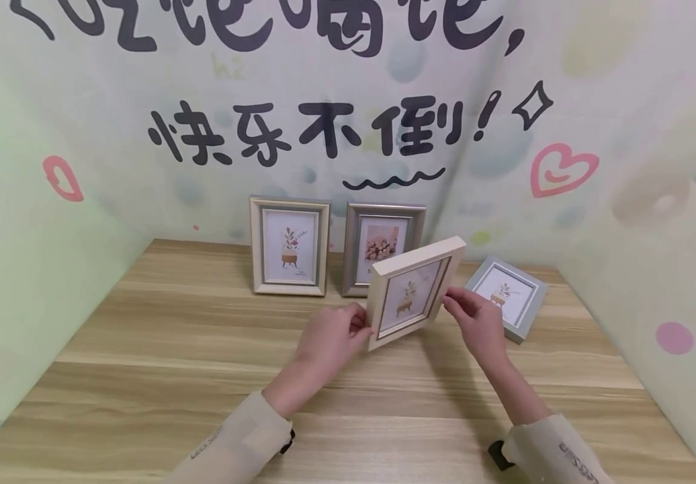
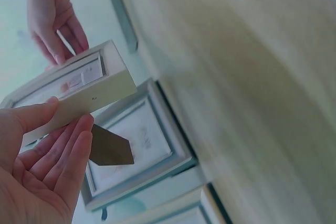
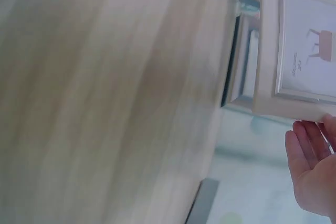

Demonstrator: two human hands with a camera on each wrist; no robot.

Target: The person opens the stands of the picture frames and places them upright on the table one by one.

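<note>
Both hands hold a cream picture frame [image 1: 411,296] up off the wooden table, tilted, its potted-plant print facing up toward the head camera. My left hand [image 1: 331,336] pinches its left side; in the left wrist view the thumb lies on the front side and the fingers behind, beside a brown support leg [image 2: 111,148] folded out from the back. My right hand [image 1: 480,326] pinches the opposite side, as the right wrist view also shows on the frame's edge [image 3: 268,66]. Behind it stands a silver-brown frame [image 1: 355,249] with a flower picture, partly hidden by the held one.
A second cream frame [image 1: 290,245] stands upright at the back, left of the silver-brown one. A grey frame [image 1: 534,306] lies face up at the right, just beyond my right hand. A printed cloth wall [image 1: 263,181] rises behind the wooden table [image 1: 172,349], with walls on both sides.
</note>
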